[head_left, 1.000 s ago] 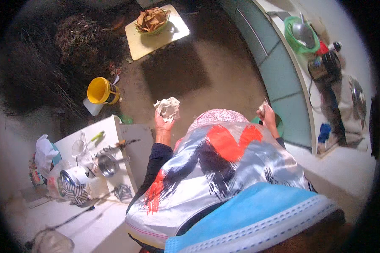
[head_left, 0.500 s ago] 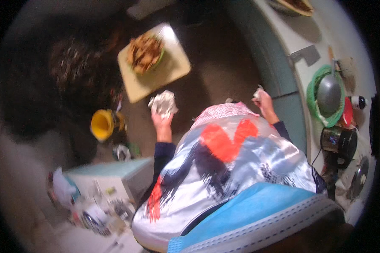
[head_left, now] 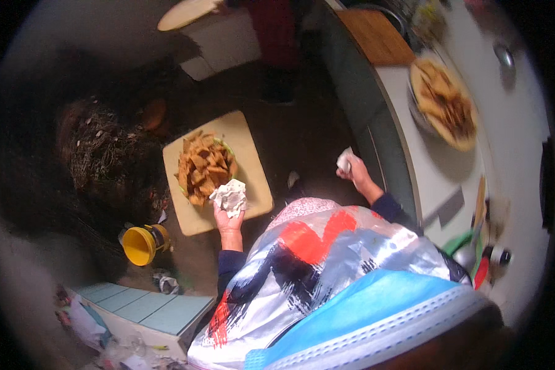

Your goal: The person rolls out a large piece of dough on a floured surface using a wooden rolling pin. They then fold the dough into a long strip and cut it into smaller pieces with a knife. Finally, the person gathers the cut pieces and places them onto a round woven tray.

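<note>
My left hand [head_left: 229, 223] is closed round the base of a crumpled white wad [head_left: 232, 198], like cloth or paper, which sticks up above the fingers. Just beyond it stands a green-rimmed basket [head_left: 233, 156] heaped with flat brown fried pieces [head_left: 202, 168], on a cream square-topped stool [head_left: 251, 163]. Farther right, clear of the counter, my right hand [head_left: 360, 175] grips a smaller white wad [head_left: 344, 160]. The fingers hide part of each wad.
Along the right runs a counter [head_left: 396, 102] with a bowl of fried pieces [head_left: 443, 102] and a wooden board [head_left: 376, 37]. A yellow bucket [head_left: 140, 245] lies tipped at left, near a brushwood pile [head_left: 95, 145]. At the far end stands a person in dark red [head_left: 274, 28].
My view has swung forward, bringing the far person and the counter's bowl fully into sight. My left hand with its wad now overlaps the stool's near part. Both hands still hold white wads.
</note>
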The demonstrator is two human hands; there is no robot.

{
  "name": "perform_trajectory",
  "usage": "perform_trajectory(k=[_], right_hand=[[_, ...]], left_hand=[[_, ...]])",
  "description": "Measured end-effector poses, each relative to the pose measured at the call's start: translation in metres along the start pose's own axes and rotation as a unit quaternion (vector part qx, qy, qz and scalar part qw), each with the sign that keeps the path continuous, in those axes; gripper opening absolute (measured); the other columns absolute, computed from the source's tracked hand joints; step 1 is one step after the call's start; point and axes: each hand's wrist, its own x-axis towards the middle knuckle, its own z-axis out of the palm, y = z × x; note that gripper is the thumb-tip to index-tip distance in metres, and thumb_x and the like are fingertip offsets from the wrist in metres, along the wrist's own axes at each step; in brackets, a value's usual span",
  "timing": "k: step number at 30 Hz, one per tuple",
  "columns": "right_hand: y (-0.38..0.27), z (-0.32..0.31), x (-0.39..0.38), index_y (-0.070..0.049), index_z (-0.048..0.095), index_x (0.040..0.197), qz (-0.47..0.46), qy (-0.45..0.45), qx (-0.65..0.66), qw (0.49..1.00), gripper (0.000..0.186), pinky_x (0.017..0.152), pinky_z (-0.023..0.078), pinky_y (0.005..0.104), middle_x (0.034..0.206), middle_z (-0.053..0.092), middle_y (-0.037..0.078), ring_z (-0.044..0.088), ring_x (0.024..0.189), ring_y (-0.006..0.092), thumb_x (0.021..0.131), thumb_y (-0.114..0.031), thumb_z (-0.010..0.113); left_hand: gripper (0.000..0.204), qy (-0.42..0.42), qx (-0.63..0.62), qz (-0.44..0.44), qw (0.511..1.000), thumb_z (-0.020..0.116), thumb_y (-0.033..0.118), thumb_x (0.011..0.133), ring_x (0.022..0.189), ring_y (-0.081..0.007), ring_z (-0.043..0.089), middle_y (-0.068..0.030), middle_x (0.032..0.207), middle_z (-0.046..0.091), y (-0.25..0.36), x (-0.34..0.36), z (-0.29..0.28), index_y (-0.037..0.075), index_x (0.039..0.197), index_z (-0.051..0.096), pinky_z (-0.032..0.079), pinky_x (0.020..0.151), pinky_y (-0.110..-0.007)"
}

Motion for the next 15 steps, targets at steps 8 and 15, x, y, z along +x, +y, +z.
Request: perform_trajectory(k=[8, 15], right_hand=[[0.012, -0.012, -0.030, 0.000, 0.051, 0.116, -0.029, -0.047, 0.077, 0.995, 0.042, 0.067, 0.054, 0.0312, 0.089, 0.063, 0.013, 0.064, 0.079, 0.0230, 0.097, -0.032, 0.030], [-0.072, 0.056, -0.051, -0.001, 0.047, 0.122, -0.031, -0.117, 0.042, 0.992, 0.040, 0.071, 0.055, 0.0312, 0.097, 0.062, 0.016, 0.065, 0.082, 0.0237, 0.097, -0.027, 0.029]], left_hand=[[0.039, -0.052, 0.063, 0.030, 0.996, 0.043, 0.034, 0.094, 0.108, -0.0305, 0.058, -0.0109, 0.116, 0.063, 0.000, 0.058, 0.038, 0.006, 0.113, 0.061, 0.046, 0.095, -0.047], [0.040, -0.045, -0.016, 0.001, 0.999, 0.042, 0.037, 0.093, 0.110, -0.0315, 0.057, -0.0107, 0.121, 0.060, 0.038, 0.034, 0.100, 0.009, 0.117, 0.060, 0.043, 0.096, -0.049]])
